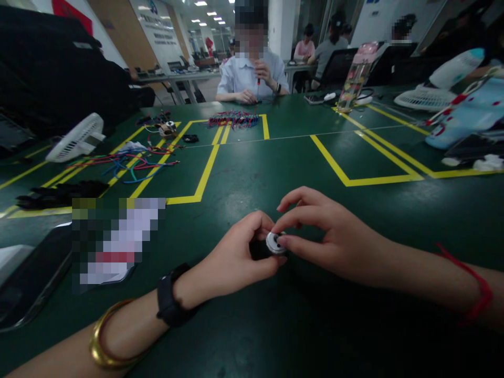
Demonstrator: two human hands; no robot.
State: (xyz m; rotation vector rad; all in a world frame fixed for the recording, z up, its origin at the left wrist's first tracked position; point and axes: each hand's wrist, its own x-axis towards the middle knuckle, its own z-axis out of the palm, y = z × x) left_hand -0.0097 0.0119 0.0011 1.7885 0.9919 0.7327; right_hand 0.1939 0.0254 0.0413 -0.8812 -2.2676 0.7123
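Observation:
My left hand (236, 252) is closed round a small round silver metal part (272, 242), with the thumb in front and the fingers behind. The part has a flat pale face with dark spots near its middle; its lower body is hidden by the hand. From the right, my right hand (326, 231) reaches over it, with thumb and index fingertips pinched at the face and the other fingers raised and bent. Whether a tiny piece sits between those fingertips cannot be made out. Both hands are just above the dark green table (244, 310).
Left of my hands lie a blurred paper packet (122, 241), a phone (35, 278) and black parts (59, 194). Farther off are loose coloured wires (137, 163), a wire bundle (234, 119), a white fan (79, 137) and a bottle (354, 79). A person (252, 73) works opposite.

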